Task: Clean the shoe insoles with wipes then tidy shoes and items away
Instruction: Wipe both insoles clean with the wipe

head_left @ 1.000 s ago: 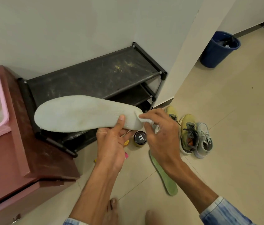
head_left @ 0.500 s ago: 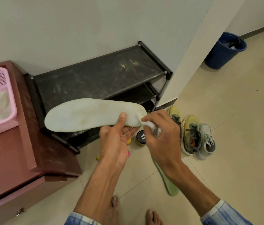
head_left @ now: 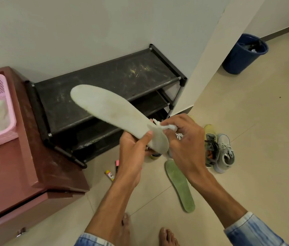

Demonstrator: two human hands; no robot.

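Hands meet above the floor (head_left: 257,132): the left hand (head_left: 133,150) wraps its grip tight round the white insole (head_left: 108,107) near the heel, thumb on top; the right hand (head_left: 184,144) pinches a crumpled wipe (head_left: 171,127) against that heel's edge. Behind stands the black shoe rack (head_left: 104,80).

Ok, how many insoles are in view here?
2. The white insole is held by the left hand while the right hand pinches a wipe against it. The green insole lies on the floor under the right forearm. More could be hidden inside the shoes.
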